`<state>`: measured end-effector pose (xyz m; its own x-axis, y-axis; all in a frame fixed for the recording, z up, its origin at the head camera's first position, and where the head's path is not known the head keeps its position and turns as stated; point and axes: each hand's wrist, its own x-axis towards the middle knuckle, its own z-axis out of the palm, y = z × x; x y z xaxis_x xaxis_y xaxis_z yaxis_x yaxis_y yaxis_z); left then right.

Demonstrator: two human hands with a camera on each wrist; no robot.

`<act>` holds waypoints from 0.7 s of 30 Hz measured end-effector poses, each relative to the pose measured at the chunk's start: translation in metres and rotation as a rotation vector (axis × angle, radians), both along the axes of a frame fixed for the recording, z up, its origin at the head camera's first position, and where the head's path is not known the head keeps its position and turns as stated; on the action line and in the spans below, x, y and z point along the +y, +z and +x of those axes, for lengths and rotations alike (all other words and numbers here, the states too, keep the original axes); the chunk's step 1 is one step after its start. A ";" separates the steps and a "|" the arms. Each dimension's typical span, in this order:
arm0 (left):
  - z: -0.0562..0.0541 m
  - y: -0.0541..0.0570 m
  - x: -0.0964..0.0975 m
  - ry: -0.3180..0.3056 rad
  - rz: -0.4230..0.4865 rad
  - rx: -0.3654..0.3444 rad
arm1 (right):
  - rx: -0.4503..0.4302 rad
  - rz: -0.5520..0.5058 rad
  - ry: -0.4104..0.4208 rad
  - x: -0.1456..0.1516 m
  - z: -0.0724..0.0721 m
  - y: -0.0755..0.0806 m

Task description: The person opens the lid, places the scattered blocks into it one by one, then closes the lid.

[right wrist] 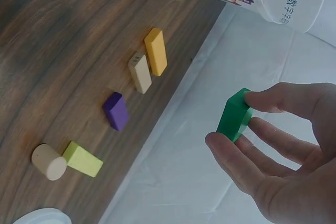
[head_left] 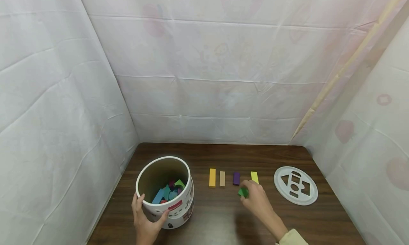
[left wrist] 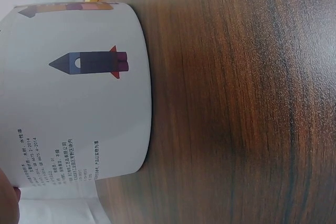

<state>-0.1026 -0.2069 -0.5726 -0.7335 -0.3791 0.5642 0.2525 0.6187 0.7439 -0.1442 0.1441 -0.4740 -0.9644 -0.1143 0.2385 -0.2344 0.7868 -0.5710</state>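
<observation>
My left hand (head_left: pixel 146 223) holds the near side of a white round bucket (head_left: pixel 188 202), thumb and fingers spread around its wall. Inside the bucket lie several coloured blocks (head_left: pixel 166 193). Between the thumb and fingers of my right hand (head_left: pixel 256 199) is a green block (right wrist: pixel 234 115), held above the table. Beyond that hand stand a yellow-orange block (head_left: pixel 212 178), a beige block (head_left: pixel 222 179), a purple block (head_left: pixel 236 179) and a lime block (head_left: pixel 254 177). A beige cylinder (right wrist: pixel 49 162) beside the lime block shows only in the right wrist view.
A white lid (head_left: pixel 311 199) with shaped cut-outs lies on the right of the brown wooden table (head_left: pixel 211 220). White cloth walls (head_left: pixel 204 99) close off the back and both sides of the table.
</observation>
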 end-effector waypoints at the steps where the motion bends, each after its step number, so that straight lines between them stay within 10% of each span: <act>1: 0.000 0.000 0.000 -0.001 0.000 0.002 | -0.002 -0.002 0.000 -0.001 0.000 0.001; 21: -0.001 -0.002 -0.001 -0.006 -0.007 0.027 | 0.105 -0.051 0.104 -0.028 -0.005 0.030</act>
<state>-0.1032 -0.2080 -0.5745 -0.7201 -0.3706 0.5866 0.2764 0.6222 0.7324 -0.1489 0.1159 -0.4437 -0.9173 -0.1975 0.3459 -0.3740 0.7258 -0.5773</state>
